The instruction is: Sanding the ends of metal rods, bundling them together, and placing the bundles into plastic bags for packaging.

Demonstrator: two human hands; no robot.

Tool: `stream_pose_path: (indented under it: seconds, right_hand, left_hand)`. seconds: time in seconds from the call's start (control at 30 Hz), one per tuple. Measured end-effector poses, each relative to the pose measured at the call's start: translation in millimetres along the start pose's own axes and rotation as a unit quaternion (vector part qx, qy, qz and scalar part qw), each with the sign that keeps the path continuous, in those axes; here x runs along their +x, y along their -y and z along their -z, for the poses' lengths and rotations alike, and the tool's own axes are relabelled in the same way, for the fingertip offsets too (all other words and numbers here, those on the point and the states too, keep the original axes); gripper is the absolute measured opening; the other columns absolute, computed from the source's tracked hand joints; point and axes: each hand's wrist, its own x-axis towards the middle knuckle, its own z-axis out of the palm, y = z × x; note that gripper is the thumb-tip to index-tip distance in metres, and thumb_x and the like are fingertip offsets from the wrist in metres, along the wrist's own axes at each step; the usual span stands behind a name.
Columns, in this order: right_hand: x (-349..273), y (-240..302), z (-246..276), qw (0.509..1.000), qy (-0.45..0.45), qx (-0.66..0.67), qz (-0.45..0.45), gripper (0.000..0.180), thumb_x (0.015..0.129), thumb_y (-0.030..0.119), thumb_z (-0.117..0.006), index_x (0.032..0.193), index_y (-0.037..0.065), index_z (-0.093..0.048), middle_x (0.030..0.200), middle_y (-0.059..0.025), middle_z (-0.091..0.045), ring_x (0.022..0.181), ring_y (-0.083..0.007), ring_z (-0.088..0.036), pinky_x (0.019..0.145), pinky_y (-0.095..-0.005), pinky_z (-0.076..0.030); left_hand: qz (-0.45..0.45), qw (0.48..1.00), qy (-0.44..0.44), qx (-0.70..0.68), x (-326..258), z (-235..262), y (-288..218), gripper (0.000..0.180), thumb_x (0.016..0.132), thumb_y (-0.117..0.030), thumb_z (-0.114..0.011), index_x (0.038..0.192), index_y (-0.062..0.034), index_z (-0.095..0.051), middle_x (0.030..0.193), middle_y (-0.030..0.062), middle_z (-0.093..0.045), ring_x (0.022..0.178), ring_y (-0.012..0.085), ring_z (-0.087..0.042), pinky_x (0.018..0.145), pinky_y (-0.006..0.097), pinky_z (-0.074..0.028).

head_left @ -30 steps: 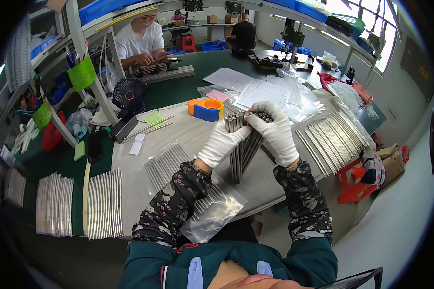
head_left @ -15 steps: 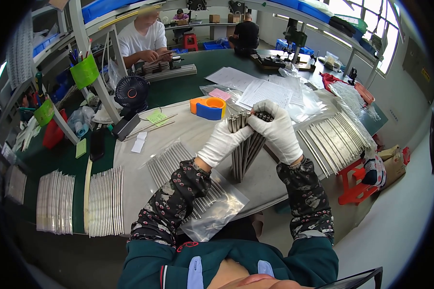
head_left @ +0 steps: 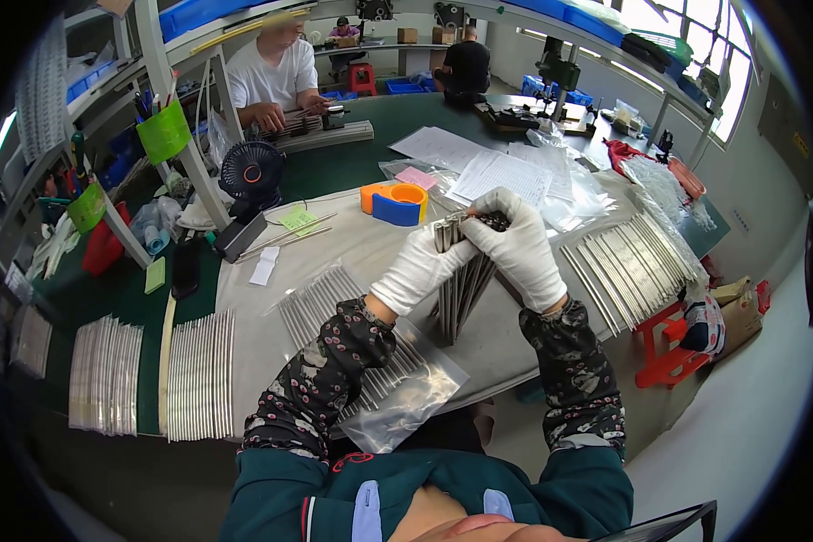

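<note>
Both gloved hands gripped one upright bundle of metal rods (head_left: 461, 289): left hand (head_left: 420, 269) wrapped mid-bundle, right hand (head_left: 518, 248) cupped over the top; clear plastic bag (head_left: 405, 402) below them.

Green workbench (head_left: 352, 163), bright windows (head_left: 686, 36)

One head-worn fisheye looks steeply down, close over the workbench (head_left: 271, 361); its rim seems warped.
</note>
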Motion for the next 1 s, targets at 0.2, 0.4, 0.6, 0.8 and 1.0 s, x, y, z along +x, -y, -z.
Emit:
stream_pose_path:
  seconds: [0.2,0.4,0.6,0.8,1.0]
  right_hand:
    - [3.8,-2.2,-2.8,0.997,-0.014,0.009,0.073,0.022,0.074,0.005,-0.064,0.095,-0.001,-0.061,0.080,-0.0067,-0.062,0.073,-0.0114,-0.059,0.068,-0.0243,-0.047]
    - [0.6,3.7,1.0,0.999,0.030,-0.031,0.021,0.018,0.078,0.002,-0.061,0.095,0.000,-0.062,0.088,-0.0035,-0.060,0.082,-0.0078,-0.056,0.074,-0.0210,-0.045]
    - [0.6,6.3,1.9,0.988,0.042,-0.057,0.141,0.017,0.074,0.006,-0.063,0.089,-0.001,-0.063,0.085,-0.0088,-0.061,0.077,-0.0158,-0.058,0.073,-0.0267,-0.047]
    - [-3.9,7.8,2.9,0.995,0.099,-0.001,0.006,0.028,0.071,0.004,-0.063,0.099,0.000,-0.060,0.091,-0.0079,-0.058,0.087,-0.0146,-0.055,0.080,-0.0281,-0.045]
    - [-26.5,1.3,-25.3,0.974,0.002,0.226,-0.023,0.084,0.061,0.003,-0.068,0.137,0.003,-0.030,0.110,-0.0088,-0.055,0.094,-0.0131,-0.056,0.085,-0.0278,-0.046]
  left_hand:
    - [-0.002,0.996,0.034,0.082,2.1,7.1,-4.8,0.022,0.087,-0.019,-0.061,0.098,0.0000,-0.059,0.080,0.0053,-0.063,0.070,0.0110,-0.055,0.066,0.028,-0.046]
    - [-0.002,0.990,0.049,0.132,1.8,9.0,-10.8,0.025,0.086,-0.023,-0.062,0.096,-0.0012,-0.059,0.079,0.0108,-0.063,0.071,0.0197,-0.059,0.066,0.031,-0.046]
    - [-0.029,0.979,0.063,0.190,2.6,9.2,-0.5,0.033,0.083,-0.031,-0.063,0.100,-0.0033,-0.058,0.084,0.0132,-0.063,0.078,0.0308,-0.061,0.068,0.037,-0.047]
    - [0.049,0.988,0.086,0.118,-7.2,6.0,-6.6,0.049,0.076,-0.037,-0.069,0.111,-0.0070,-0.052,0.094,0.0108,-0.064,0.091,0.0287,-0.061,0.077,0.036,-0.047]
    - [0.003,0.988,0.049,0.149,-26.7,-28.1,26.5,0.053,0.065,-0.023,-0.072,0.109,-0.0053,-0.048,0.096,0.0185,-0.061,0.091,0.0315,-0.061,0.077,0.038,-0.049]
